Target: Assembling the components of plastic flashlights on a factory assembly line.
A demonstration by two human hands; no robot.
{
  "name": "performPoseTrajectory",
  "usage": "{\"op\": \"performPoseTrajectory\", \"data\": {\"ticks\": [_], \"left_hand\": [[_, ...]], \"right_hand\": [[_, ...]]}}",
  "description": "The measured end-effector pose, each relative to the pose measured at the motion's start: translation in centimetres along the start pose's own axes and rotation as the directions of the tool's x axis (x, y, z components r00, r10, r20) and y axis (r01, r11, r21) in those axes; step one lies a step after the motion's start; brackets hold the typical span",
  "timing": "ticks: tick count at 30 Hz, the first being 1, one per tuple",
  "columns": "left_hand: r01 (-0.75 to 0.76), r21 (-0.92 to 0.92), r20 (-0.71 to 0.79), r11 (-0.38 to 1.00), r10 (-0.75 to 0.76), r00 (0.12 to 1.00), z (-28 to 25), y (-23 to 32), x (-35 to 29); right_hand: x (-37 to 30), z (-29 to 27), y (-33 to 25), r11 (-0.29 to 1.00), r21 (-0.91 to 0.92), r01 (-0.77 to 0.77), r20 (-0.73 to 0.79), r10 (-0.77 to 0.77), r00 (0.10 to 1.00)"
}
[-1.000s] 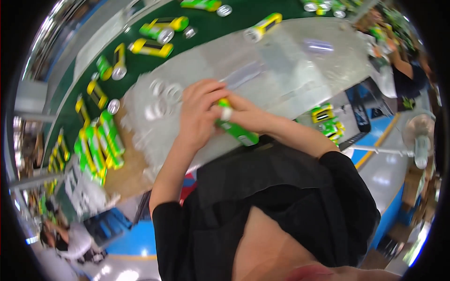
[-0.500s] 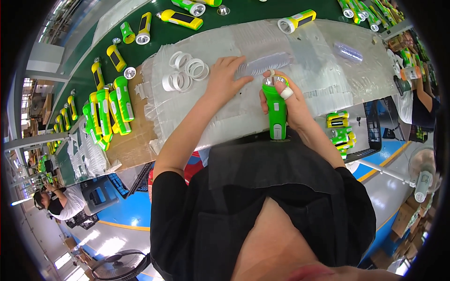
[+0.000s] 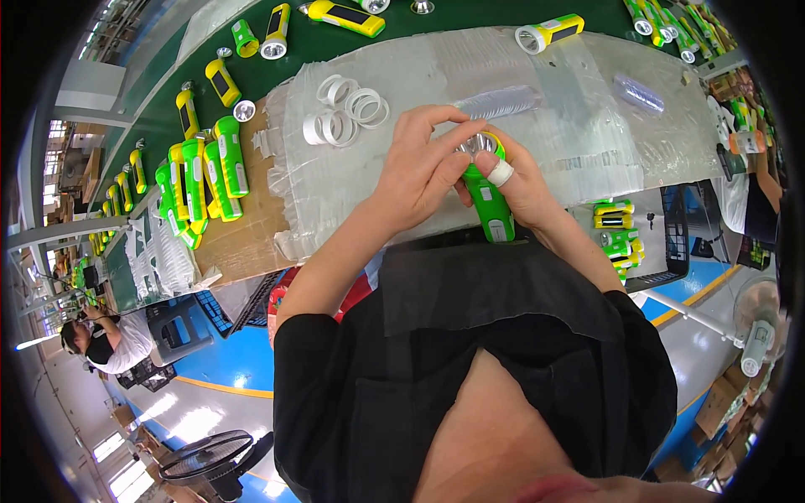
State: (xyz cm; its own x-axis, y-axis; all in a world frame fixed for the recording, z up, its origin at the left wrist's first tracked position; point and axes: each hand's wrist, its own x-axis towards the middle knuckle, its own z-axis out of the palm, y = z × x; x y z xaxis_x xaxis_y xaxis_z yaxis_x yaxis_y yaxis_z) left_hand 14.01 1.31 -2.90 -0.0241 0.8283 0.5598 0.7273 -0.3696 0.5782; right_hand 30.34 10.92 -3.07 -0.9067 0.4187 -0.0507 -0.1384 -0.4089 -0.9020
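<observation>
My right hand [image 3: 518, 178], with white tape around its thumb, grips a green and yellow flashlight [image 3: 489, 210]. Its head points away from me and shows a shiny reflector [image 3: 478, 143]. At the rim of that head, my left hand [image 3: 415, 172] has its thumb and fingers bent together. Anything small between those fingertips is hidden. Just beyond the hands lies a row of clear round discs [image 3: 503, 102]. Several white rings [image 3: 340, 127] rest on the sheet to the left of them.
Flashlights are piled [image 3: 201, 176] on cardboard at the left. Others, such as a yellow one [image 3: 549, 33], lie on the green bench. A second roll of clear discs [image 3: 639, 94] sits at the right. Below the bench edge, a black crate [image 3: 673, 243] stands beside more flashlights.
My left hand has moved right, from beside the clear discs to the flashlight's head, and its fingers have closed in. My right hand keeps hold of the flashlight, now tilted slightly.
</observation>
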Motion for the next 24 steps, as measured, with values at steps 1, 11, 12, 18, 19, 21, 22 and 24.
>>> {"op": "performPoseTrajectory", "data": {"ticks": [1,11,12,18,19,21,22,24], "left_hand": [[-0.028,0.003,-0.024,1.0,0.028,0.999,0.1,0.0,-0.3],[-0.031,-0.078,-0.085,0.996,0.024,0.996,0.3,-0.7,-2.0],[-0.046,-0.074,-0.132,0.996,0.036,0.991,0.3,-0.6,-2.0],[0.086,0.123,-0.197,0.989,-0.061,0.979,-3.7,-3.2,-0.1],[0.084,0.13,-0.197,0.988,-0.058,0.979,-5.0,-4.3,0.1],[0.088,0.543,0.092,0.835,-0.163,0.982,-6.9,-5.9,0.3],[0.03,0.623,0.157,0.781,-0.163,0.974,-7.3,-7.2,0.1],[-0.013,0.637,0.274,0.771,-0.211,0.938,-8.2,-8.4,0.2]], "right_hand": [[0.0,0.1,0.1,1.0,-0.031,0.002,0.04,-0.001,0.999],[1.2,2.4,1.4,0.996,0.048,-0.069,0.102,0.064,0.993],[1.3,2.1,1.7,0.998,0.042,-0.046,0.119,0.041,0.992],[4.4,1.0,0.7,0.974,-0.016,0.228,0.152,-0.223,0.963],[5.2,0.7,0.5,0.967,-0.013,0.256,0.152,-0.251,0.956],[6.2,1.2,0.3,0.961,-0.017,0.275,0.131,-0.27,0.954],[6.7,1.4,0.5,0.958,-0.079,0.276,0.135,-0.264,0.955],[7.6,1.3,1.2,0.95,-0.14,0.278,0.16,-0.256,0.953]]}}
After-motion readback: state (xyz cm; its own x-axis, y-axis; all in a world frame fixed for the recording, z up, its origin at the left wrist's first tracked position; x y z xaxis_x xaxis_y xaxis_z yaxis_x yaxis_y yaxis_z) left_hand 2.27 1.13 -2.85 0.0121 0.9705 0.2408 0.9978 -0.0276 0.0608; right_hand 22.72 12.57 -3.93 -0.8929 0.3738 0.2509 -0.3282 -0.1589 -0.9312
